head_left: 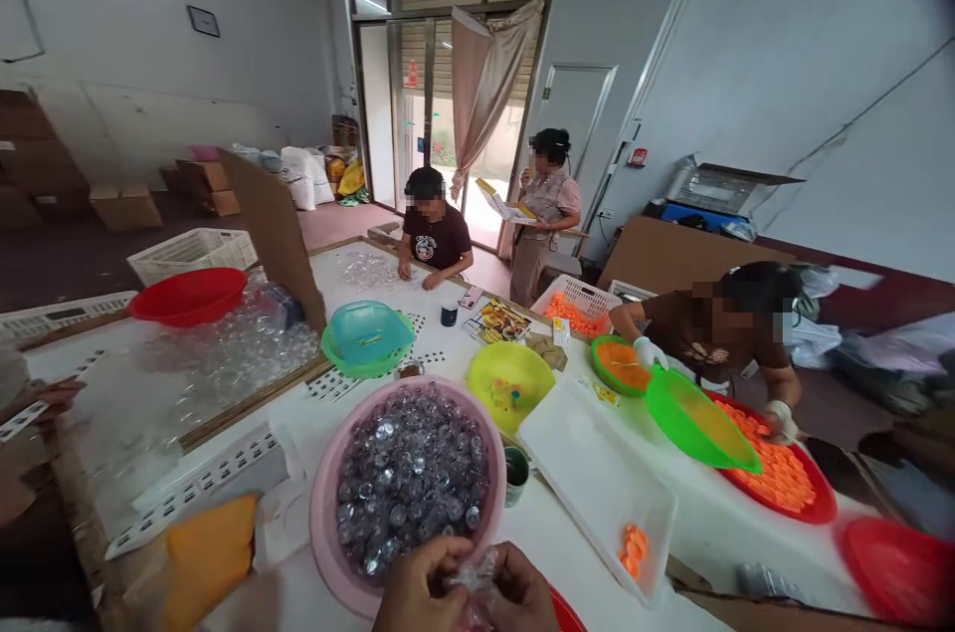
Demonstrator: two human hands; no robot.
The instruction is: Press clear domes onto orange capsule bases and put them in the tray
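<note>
Both hands (424,586) on seemingly clear plastic (477,574)

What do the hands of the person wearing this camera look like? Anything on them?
The left hand and right hand are both ungloved, with no ring or marking I can make out. The picture's bottom edge cuts them off, so no sleeves show.

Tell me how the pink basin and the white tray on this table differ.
Shape: the pink basin is round, while the white tray is a long rectangle.
Contents: the basin is loaded with many see-through round pieces; the tray holds just a small cluster of orange pieces at its near end.
Shared: both stand on the white table and hold small pieces.
</note>
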